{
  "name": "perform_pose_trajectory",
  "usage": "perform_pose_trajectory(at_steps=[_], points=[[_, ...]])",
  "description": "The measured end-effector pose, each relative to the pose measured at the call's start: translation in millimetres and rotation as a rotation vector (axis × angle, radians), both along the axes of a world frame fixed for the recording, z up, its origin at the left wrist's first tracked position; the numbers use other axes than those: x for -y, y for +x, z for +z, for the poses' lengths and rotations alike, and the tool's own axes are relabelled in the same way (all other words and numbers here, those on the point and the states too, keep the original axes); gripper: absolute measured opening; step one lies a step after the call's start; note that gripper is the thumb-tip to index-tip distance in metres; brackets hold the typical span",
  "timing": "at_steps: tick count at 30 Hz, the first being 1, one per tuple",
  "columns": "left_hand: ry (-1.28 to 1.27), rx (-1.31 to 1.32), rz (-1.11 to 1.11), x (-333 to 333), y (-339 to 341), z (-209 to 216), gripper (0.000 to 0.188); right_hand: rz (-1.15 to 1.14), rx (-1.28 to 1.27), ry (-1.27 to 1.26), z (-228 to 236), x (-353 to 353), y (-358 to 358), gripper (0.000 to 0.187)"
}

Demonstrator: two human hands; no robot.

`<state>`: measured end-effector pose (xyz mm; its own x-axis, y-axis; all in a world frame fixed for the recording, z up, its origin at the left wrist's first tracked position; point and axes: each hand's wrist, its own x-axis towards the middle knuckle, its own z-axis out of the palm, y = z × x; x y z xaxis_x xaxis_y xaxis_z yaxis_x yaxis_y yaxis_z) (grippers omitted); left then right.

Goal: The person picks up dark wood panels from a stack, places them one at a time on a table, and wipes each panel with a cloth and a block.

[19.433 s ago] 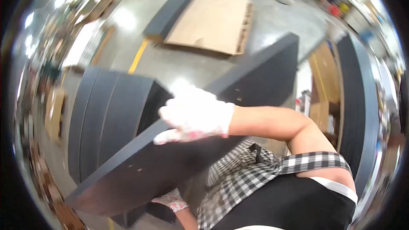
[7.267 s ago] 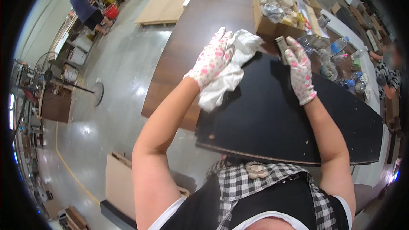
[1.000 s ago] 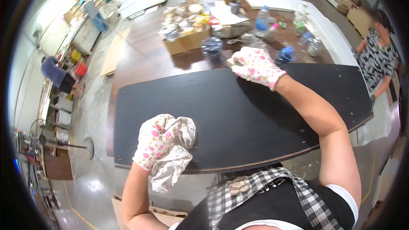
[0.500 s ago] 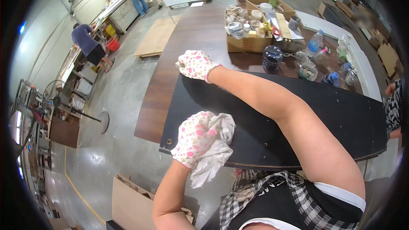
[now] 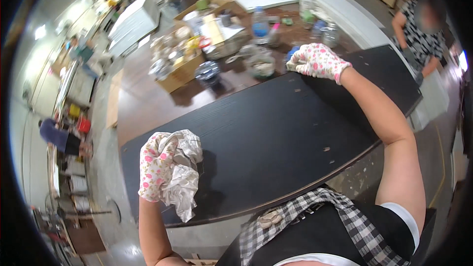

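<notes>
A large black panel (image 5: 246,138) with small holes and one curved long edge lies across the brown table in front of me. My left hand (image 5: 156,167), in a white glove with pink flowers, is closed around a crumpled white cloth (image 5: 185,172) above the panel's left end. The cloth hangs down from the fingers. At the far edge, right of the middle, is my right hand (image 5: 319,62) in a matching glove. Its fingers are curled against the edge; what lies under them is hidden. A blue-capped bottle (image 5: 292,54) stands just behind it.
Beyond the panel, the brown table (image 5: 143,113) carries a cardboard box (image 5: 185,75) of jars, a dark jar (image 5: 209,73), a water bottle (image 5: 259,22) and a tub (image 5: 261,66). Another person (image 5: 419,34) stands at the panel's right end. Two workers are along the left wall.
My right hand has gone from the panel's far left corner rightward along the far edge. My left hand still holds the cloth, now lifted clear of the near edge. The view has swung right.
</notes>
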<state>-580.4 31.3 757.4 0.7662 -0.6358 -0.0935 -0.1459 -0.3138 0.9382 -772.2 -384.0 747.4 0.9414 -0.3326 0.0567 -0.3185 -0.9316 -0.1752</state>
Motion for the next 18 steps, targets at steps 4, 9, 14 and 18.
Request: perform_pose_trajectory(at_steps=[4,9,14,18], points=[[-0.131,0.055,-0.22,116,-45,-24,0.011,-0.161,-0.016,-0.084,4,115,-101,0.028],[-0.142,0.241,-0.294,247,-109,-45,0.022,-0.379,-0.002,0.03,7,250,-202,0.034],[-0.201,0.494,-0.317,325,-145,-50,0.019,-0.623,-0.088,-0.149,6,368,-280,0.032],[-0.404,0.175,-0.315,366,-157,-44,0.028,-0.677,0.132,-0.236,15,374,-321,0.032]])
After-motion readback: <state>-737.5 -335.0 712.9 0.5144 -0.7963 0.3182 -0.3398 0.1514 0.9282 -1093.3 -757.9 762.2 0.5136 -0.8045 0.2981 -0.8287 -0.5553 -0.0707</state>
